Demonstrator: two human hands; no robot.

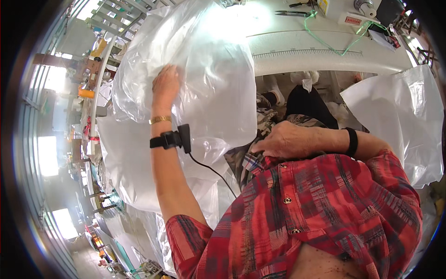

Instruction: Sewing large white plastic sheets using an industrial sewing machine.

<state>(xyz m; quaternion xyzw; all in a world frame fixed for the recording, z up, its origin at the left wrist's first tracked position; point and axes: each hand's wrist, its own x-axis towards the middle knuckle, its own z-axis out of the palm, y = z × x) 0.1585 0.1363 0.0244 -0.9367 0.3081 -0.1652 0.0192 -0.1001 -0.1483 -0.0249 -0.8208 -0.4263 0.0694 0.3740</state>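
My left hand (166,86) lies on a large sheet of clear, glossy plastic (218,93), its fingers stretched forward over the film. The plastic drapes over the table edge in loose folds and hangs down toward my lap. My right hand (285,139) rests low in front of my plaid shirt (325,200), above my camouflage trousers. Its fingers are curled, and their tips are partly hidden near a fold of cloth; what they hold, if anything, I cannot make out. A black strap with a small device (168,139) sits on my left wrist, a cable trailing from it.
A pale sewing-machine table (325,60) with a printed scale along its edge stands ahead. Dark snips (292,13) and a green cord (320,39) lie on it. Another plastic sheet (399,116) hangs at the right. A bright lamp glare covers the far middle.
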